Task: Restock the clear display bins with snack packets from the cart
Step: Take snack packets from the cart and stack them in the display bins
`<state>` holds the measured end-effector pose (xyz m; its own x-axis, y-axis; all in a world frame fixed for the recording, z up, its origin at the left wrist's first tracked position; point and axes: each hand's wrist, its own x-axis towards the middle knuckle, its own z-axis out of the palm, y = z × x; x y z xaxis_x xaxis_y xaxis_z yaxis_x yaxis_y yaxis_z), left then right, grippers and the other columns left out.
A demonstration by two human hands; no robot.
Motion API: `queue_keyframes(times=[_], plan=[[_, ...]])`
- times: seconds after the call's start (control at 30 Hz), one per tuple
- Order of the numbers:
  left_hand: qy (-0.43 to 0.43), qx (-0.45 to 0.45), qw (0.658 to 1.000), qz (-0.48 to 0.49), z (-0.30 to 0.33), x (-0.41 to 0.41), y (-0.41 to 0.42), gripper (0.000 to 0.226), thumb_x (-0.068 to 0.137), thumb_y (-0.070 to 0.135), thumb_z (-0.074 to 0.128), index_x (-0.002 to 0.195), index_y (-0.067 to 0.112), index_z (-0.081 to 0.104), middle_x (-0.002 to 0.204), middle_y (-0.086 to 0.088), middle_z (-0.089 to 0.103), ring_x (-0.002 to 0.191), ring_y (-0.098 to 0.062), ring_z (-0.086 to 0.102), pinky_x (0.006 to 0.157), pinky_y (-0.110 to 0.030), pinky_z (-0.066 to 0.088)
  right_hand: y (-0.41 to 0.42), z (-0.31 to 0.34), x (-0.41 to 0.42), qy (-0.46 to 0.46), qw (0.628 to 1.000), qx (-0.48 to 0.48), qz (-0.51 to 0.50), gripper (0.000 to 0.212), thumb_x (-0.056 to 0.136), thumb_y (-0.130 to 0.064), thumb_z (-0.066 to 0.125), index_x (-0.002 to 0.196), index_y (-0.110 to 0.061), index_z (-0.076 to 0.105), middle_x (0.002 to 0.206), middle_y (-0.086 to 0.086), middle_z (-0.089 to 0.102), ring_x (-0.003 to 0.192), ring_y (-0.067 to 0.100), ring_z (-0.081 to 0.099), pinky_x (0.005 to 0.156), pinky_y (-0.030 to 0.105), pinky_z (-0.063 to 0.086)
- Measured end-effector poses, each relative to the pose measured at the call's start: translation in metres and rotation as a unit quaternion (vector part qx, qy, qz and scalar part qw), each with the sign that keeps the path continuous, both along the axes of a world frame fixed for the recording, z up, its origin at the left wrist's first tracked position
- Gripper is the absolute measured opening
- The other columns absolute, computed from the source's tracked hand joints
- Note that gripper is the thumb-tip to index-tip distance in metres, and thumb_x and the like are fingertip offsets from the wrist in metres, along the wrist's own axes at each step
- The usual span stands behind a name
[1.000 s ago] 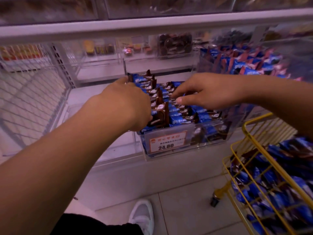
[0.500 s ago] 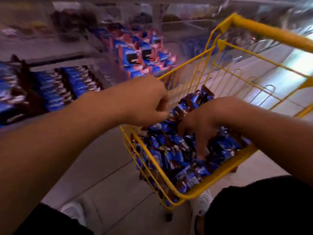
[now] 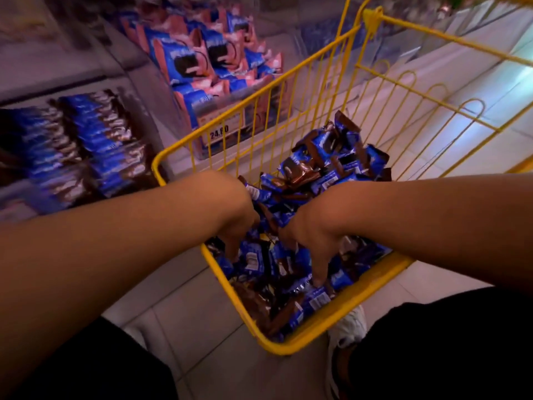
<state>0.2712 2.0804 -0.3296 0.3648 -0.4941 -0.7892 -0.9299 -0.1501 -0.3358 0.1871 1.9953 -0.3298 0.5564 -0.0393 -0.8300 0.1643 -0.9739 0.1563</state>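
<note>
Both my hands are down in the yellow cart, in the pile of blue and brown packets. My left hand is near the cart's left wall, fingers pointing down into the pile. I cannot tell if they hold a packet. My right hand is just beside it, fingers spread and touching packets near the front rim. Left of the cart, a clear bin holds blue and pink packs with a price tag. More packets stand in rows at the far left.
</note>
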Motion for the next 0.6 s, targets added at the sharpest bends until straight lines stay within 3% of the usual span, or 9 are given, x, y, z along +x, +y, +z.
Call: queue_keyframes(times=[0.07, 0.17, 0.23, 0.27, 0.33, 0.4, 0.43, 0.53, 0.6], plan=[[-0.002, 0.039, 0.999, -0.032, -0.003, 0.002, -0.001, 0.069, 0.094, 0.047, 0.058, 0.150, 0.014, 0.035, 0.152, -0.007, 0.041, 0.132, -0.026, 0.044, 0.084, -0.025, 0.035, 0.000, -0.001, 0.002, -0.010, 1.000, 0.006, 0.012, 0.079, 0.084, -0.059, 0.068, 0.145, -0.016, 0.042, 0.147, 0.001, 0.046, 0.116, 0.023, 0.051, 0.079, 0.025, 0.035], [-0.009, 0.064, 0.993, -0.094, -0.003, 0.004, 0.000, 0.057, 0.096, 0.041, 0.057, 0.143, 0.011, 0.046, 0.142, -0.007, 0.051, 0.105, -0.021, 0.049, 0.054, -0.016, 0.030, -0.001, 0.006, 0.004, -0.033, 0.999, 0.015, 0.019, 0.068, 0.083, -0.058, 0.070, 0.134, -0.016, 0.052, 0.117, -0.002, 0.055, 0.088, 0.015, 0.047, 0.057, 0.023, 0.033], [-0.014, 0.082, 0.987, -0.141, -0.006, 0.009, -0.002, 0.051, 0.098, 0.035, 0.056, 0.141, 0.010, 0.048, 0.140, -0.007, 0.053, 0.098, -0.018, 0.045, 0.046, -0.017, 0.038, -0.002, 0.011, 0.006, -0.051, 0.998, 0.028, 0.013, 0.061, 0.082, -0.055, 0.072, 0.125, -0.015, 0.057, 0.103, -0.006, 0.055, 0.077, 0.012, 0.047, 0.050, 0.019, 0.029], [-0.030, 0.093, 0.981, -0.170, -0.004, 0.011, -0.002, 0.048, 0.098, 0.031, 0.057, 0.141, 0.010, 0.049, 0.138, -0.006, 0.055, 0.099, -0.018, 0.049, 0.047, -0.009, 0.041, -0.003, 0.014, 0.007, -0.061, 0.997, 0.040, -0.003, 0.059, 0.081, -0.055, 0.073, 0.122, -0.014, 0.060, 0.103, -0.004, 0.059, 0.077, 0.012, 0.049, 0.051, 0.020, 0.032], [-0.021, 0.076, 0.987, -0.143, -0.001, 0.013, -0.001, 0.052, 0.096, 0.024, 0.061, 0.144, 0.010, 0.046, 0.136, -0.005, 0.057, 0.107, -0.020, 0.059, 0.064, -0.015, 0.047, -0.009, 0.022, 0.011, -0.083, 0.993, 0.074, -0.049, 0.055, 0.077, -0.053, 0.077, 0.115, -0.015, 0.066, 0.105, 0.002, 0.065, 0.082, 0.015, 0.056, 0.056, 0.025, 0.040], [-0.029, 0.023, 0.999, -0.012, -0.003, 0.015, 0.000, 0.067, 0.093, 0.025, 0.066, 0.151, 0.014, 0.034, 0.141, -0.007, 0.053, 0.100, -0.021, 0.060, 0.055, -0.019, 0.042, -0.016, 0.032, 0.011, -0.101, 0.983, 0.122, -0.096, 0.049, 0.073, -0.049, 0.082, 0.108, -0.018, 0.067, 0.095, 0.000, 0.065, 0.084, 0.018, 0.060, 0.061, 0.028, 0.046], [-0.028, 0.020, 0.999, -0.001, -0.004, 0.017, 0.000, 0.070, 0.093, 0.027, 0.067, 0.152, 0.016, 0.031, 0.145, -0.006, 0.049, 0.102, -0.020, 0.057, 0.048, -0.020, 0.037, -0.019, 0.037, 0.011, -0.102, 0.978, 0.144, -0.113, 0.047, 0.072, -0.047, 0.084, 0.105, -0.019, 0.067, 0.088, -0.002, 0.063, 0.081, 0.018, 0.061, 0.062, 0.029, 0.049], [-0.047, 0.011, 0.997, -0.052, -0.005, 0.022, 0.001, 0.070, 0.091, 0.029, 0.068, 0.152, 0.020, 0.034, 0.152, -0.003, 0.038, 0.126, -0.024, 0.047, 0.073, -0.020, 0.040, -0.023, 0.039, 0.005, -0.066, 0.976, 0.155, -0.135, 0.045, 0.070, -0.044, 0.085, 0.102, -0.018, 0.068, 0.084, -0.002, 0.065, 0.081, 0.017, 0.062, 0.064, 0.029, 0.052], [-0.039, 0.005, 0.998, -0.046, -0.008, 0.029, 0.000, 0.069, 0.088, 0.021, 0.072, 0.148, 0.021, 0.037, 0.144, -0.006, 0.046, 0.121, -0.030, 0.053, 0.088, -0.032, 0.048, -0.021, 0.034, 0.003, -0.044, 0.980, 0.135, -0.138, 0.046, 0.072, -0.042, 0.085, 0.106, -0.016, 0.068, 0.079, -0.005, 0.069, 0.074, 0.010, 0.063, 0.060, 0.025, 0.052]])
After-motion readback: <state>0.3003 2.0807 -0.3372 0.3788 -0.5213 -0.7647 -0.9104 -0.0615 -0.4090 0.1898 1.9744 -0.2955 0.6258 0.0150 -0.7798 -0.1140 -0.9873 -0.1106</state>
